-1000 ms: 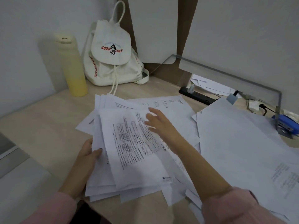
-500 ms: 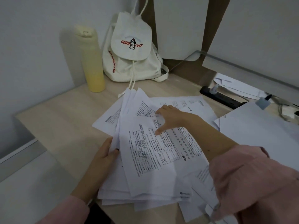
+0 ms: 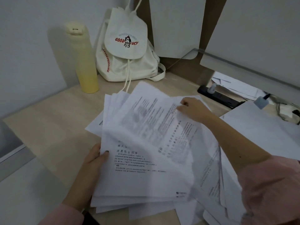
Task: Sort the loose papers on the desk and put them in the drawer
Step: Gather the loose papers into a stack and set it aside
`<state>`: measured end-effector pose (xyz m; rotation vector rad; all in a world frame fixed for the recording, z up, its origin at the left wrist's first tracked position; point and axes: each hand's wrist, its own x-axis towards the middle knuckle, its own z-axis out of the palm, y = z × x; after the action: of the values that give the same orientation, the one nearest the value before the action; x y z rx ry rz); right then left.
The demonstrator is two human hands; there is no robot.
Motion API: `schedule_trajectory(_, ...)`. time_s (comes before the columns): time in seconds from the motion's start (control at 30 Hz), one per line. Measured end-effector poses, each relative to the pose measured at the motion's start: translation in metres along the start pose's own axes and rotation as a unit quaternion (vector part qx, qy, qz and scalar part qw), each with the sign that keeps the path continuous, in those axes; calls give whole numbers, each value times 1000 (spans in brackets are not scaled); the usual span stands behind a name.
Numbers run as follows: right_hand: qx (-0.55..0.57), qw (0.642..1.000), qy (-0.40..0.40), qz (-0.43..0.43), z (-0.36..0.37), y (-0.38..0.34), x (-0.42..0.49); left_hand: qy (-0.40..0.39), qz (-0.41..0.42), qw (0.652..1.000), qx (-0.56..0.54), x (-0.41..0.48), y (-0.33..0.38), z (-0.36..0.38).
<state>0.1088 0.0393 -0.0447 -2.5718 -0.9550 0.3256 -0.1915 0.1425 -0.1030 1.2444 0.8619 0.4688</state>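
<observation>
A loose stack of printed white papers (image 3: 139, 176) lies on the light wooden desk (image 3: 53, 124) in front of me. My left hand (image 3: 92, 161) grips the stack's left edge, thumb on top. My right hand (image 3: 191, 108) pinches the far right edge of one printed sheet (image 3: 146, 114), which is lifted and blurred above the stack. More white sheets (image 3: 259, 132) spread over the desk's right side under my right forearm. No drawer is in view.
A yellow bottle (image 3: 84, 62) and a white "GOOD LUCY" drawstring backpack (image 3: 126, 51) stand at the back against the wall. A black power strip (image 3: 219, 96) with plugs and cables lies at the back right under a glass shelf. The desk's left edge is near.
My right hand moved from pressing on the top sheet to its far edge and lifted that sheet, uncovering another printed page below. The camera shifted closer and leftward. My left hand kept its hold.
</observation>
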Motion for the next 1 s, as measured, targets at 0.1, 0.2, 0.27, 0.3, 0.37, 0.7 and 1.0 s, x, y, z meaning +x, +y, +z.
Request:
schedule_trajectory(0.1, 109, 991, 39, 70, -9, 5, -17, 14, -3, 1000, -18, -1, 3, 5)
schedule_trajectory(0.2, 211, 970, 47, 115, 3, 4, -38, 16, -6, 1000, -24, -4, 4, 10)
schedule_trajectory(0.27, 248, 960, 32, 123, 16, 1, -53, 22, -24, 999, -34, -3, 4, 13)
schedule_trajectory(0.3, 264, 956, 20, 126, 22, -2, -61, 26, -37, 998, -41, -1, 5, 15)
schedule_trajectory(0.37, 300, 945, -1, 131, 32, -5, -74, 28, -57, 996, -55, 2, 5, 18)
schedule_trajectory(0.7, 279, 954, -4, 107, 54, -4, -94, 3, -13, 999, 45, 4, 1, 26)
schedule_trajectory(1.0, -26, 966, 110, 234, 9, 68, -165, 5, 85, 992, 97, -1, -4, 35)
